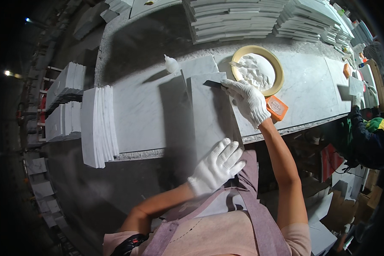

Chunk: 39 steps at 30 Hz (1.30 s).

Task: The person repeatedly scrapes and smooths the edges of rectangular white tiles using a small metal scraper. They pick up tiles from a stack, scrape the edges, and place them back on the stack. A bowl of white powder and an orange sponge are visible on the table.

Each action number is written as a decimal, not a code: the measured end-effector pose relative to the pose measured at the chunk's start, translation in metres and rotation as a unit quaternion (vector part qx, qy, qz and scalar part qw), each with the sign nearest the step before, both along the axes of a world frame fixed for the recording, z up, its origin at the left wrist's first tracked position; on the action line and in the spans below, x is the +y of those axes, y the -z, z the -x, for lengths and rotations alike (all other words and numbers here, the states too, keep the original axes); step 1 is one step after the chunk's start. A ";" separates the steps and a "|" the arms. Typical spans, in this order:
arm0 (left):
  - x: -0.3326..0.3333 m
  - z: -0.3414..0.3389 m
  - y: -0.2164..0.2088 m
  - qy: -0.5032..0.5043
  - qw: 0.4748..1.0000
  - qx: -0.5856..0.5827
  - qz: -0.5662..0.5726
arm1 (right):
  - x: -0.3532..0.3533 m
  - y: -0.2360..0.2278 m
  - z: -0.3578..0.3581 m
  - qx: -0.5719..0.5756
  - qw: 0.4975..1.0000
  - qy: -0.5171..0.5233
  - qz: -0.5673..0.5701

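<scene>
A long white-grey stone tile [209, 106] lies lengthwise in front of me, its near end reaching past the bench edge. My left hand [217, 167], in a white knit glove, rests at that near end with its fingers stretched out. Gloved as well, my right hand [247, 100] grips a putty knife [212, 84]. Its dark blade points left over the far part of the tile; whether it touches the surface I cannot tell. Just beyond that hand stands a round bowl with a yellow rim [280, 70], holding white material [258, 72] and what looks like a thin blade.
A small orange box [277, 107] sits by my right wrist. A white squeeze bottle [171, 64] stands farther left. Stacked tiles [234, 19] line the back, and more tiles [99, 126] stand at the left edge. Another person [362, 132] works at the far right.
</scene>
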State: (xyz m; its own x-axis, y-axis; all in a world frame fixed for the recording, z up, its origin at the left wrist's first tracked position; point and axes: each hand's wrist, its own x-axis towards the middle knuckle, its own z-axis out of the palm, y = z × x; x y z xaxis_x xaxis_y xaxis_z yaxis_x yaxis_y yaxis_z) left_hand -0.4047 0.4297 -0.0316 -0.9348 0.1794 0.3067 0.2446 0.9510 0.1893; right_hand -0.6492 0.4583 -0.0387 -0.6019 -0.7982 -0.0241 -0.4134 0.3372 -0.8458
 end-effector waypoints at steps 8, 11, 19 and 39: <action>-0.006 -0.009 -0.018 0.024 0.991 -0.111 -0.065 | 0.082 0.000 -0.006 -0.086 0.985 -0.141 0.055; -0.022 -0.002 -0.023 0.058 0.980 -0.082 -0.173 | 0.132 0.012 -0.019 -0.294 0.937 0.142 0.122; -0.076 0.082 -0.031 -0.055 0.995 -0.019 -0.080 | 0.173 0.020 -0.085 -0.428 0.813 0.292 0.267; -0.012 0.064 -0.059 -0.197 0.920 -0.117 -0.318 | 0.162 -0.034 -0.097 -0.218 0.959 0.171 0.060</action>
